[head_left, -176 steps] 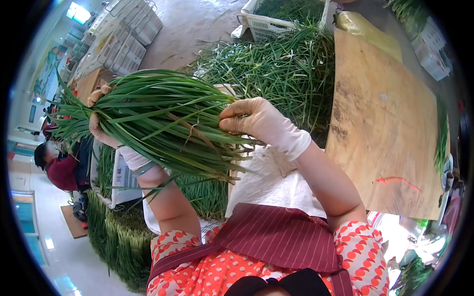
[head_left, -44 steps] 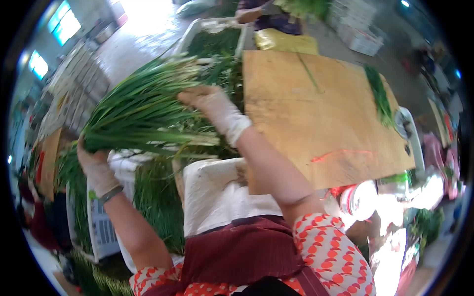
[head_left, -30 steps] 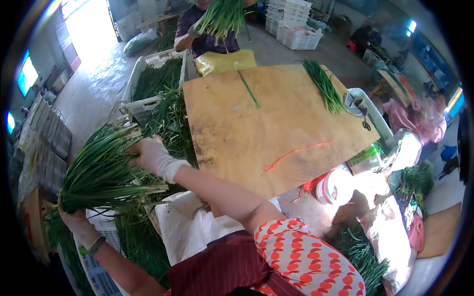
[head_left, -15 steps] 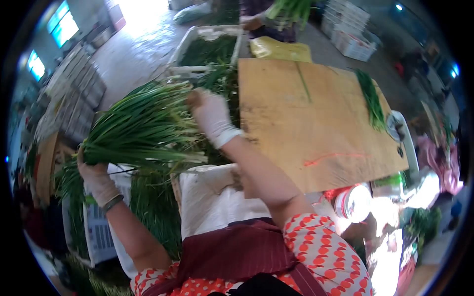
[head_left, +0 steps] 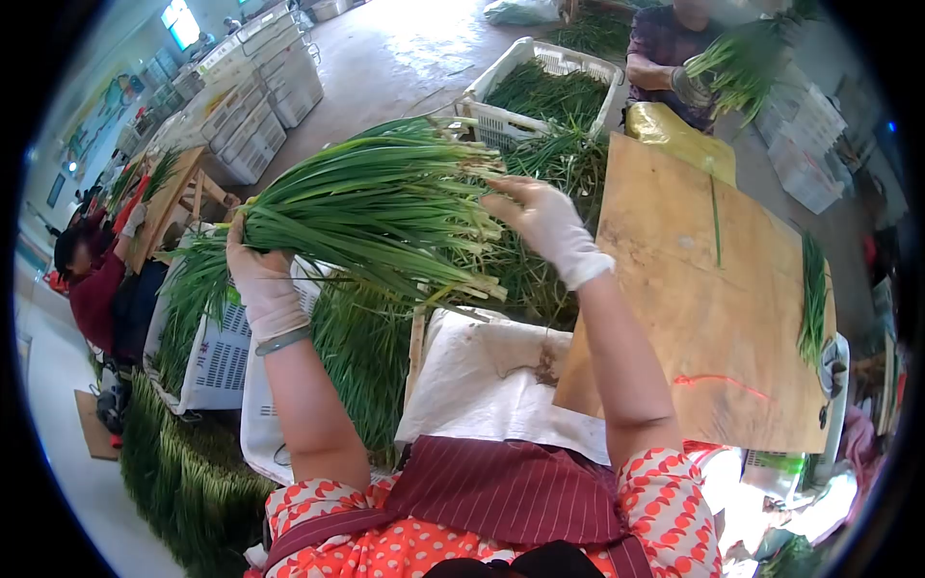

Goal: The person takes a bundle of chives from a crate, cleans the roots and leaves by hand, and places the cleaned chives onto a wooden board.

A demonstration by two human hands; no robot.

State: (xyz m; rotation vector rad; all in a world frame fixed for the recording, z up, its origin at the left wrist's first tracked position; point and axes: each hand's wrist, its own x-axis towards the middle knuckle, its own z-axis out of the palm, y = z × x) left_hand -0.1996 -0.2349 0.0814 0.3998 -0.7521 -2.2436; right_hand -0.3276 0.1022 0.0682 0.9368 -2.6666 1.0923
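Observation:
A large fanned bunch of garlic chives (head_left: 366, 197) lies sideways in the air, its green tips to the left and its pale cut ends to the right. My left hand (head_left: 262, 275), in a thin whitish glove, is closed around the leafy end. At the pale ends, my right hand (head_left: 544, 226), gloved too, has its fingers stretched out and apart; whether the fingertips touch the stems is hard to tell. Below the bunch, more chives (head_left: 361, 356) fill a white crate. A white cloth (head_left: 482, 371) covers the area in front of my maroon apron.
To the right is a wooden board (head_left: 694, 308) with a chive bundle (head_left: 814, 299) and a red string (head_left: 723, 382). A white crate (head_left: 609, 75) of greens stands beyond. Co-workers (head_left: 665, 58) work at the back right and far left. Stacked crates (head_left: 260, 96) stand behind.
My view has swung left, so the scene sits further right. My right hand's fingers have gone from curled to stretched out at the stem ends. The left hand keeps its hold on the bunch.

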